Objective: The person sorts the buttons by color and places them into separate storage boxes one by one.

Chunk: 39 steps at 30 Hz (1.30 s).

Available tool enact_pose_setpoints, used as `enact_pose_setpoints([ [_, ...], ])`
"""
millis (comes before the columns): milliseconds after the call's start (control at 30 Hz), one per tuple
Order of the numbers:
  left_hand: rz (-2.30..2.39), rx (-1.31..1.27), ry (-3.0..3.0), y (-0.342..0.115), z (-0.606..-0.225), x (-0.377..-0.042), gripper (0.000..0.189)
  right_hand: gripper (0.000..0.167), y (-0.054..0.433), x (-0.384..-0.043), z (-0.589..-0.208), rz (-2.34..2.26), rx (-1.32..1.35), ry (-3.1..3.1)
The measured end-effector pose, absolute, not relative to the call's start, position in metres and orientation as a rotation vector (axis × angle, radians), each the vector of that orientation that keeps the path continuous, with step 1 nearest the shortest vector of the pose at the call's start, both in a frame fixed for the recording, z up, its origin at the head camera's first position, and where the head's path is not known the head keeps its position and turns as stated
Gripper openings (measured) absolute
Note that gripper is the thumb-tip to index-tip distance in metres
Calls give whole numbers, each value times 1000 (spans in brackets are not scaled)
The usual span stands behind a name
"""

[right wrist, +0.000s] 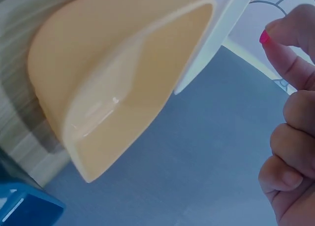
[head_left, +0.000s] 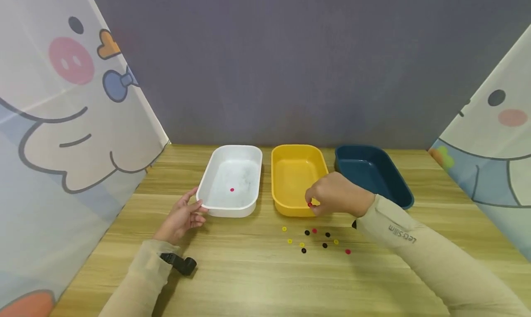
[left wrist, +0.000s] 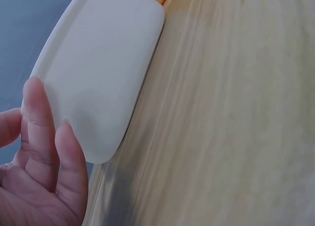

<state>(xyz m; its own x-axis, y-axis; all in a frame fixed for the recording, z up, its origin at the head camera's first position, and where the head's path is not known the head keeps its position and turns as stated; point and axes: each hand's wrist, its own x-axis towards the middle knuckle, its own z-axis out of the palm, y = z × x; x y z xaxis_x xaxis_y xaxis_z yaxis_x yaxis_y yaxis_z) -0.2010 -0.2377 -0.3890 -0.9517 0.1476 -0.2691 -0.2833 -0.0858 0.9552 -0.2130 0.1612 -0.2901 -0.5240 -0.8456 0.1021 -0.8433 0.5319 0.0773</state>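
My right hand (head_left: 338, 195) pinches a small red button (right wrist: 264, 37) between thumb and index finger, its other fingers curled in. It is over the front right corner of the yellow bin (head_left: 277, 209). My left hand (head_left: 180, 218) touches the near left corner of the white bin (head_left: 232, 212), thumb against the front and a finger along the left side. In the left wrist view its fingers (left wrist: 37, 105) look relaxed beside the bin's pale wall. A single red button (head_left: 232, 190) lies inside the white bin.
A dark blue bin (head_left: 375, 169) stands right of the yellow one, partly behind my right hand. Loose yellow buttons (head_left: 290, 241), black buttons (head_left: 325, 245) and red buttons (head_left: 348, 251) are scattered on the wooden table (head_left: 249, 280). A grey wall (head_left: 265, 77) rises behind the bins.
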Motion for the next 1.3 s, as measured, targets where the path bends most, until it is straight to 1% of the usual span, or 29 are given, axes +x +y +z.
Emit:
enact_pose_setpoints([
  [333, 2091, -133, 1941, -231, -389, -205, 62, 6, 148, -227, -282, -42, 1462, -2519],
  [667, 2105, -149, 1937, -233, -387, -202, 63, 4, 124, -246, -288, 103, 1561, -2293],
  [800, 2099, -146, 1937, -232, -388, -202, 62, 3, 117, -248, -289, 65, 1541, -2311],
  [967, 2102, -156, 1938, -233, -388, -202, 62, 4, 108, -251, -290, 58, 1535, -2368],
  [1300, 2116, -159, 1946, -233, -385, -200, 62, 4, 83, -267, -295, 102, 1541, -2367],
])
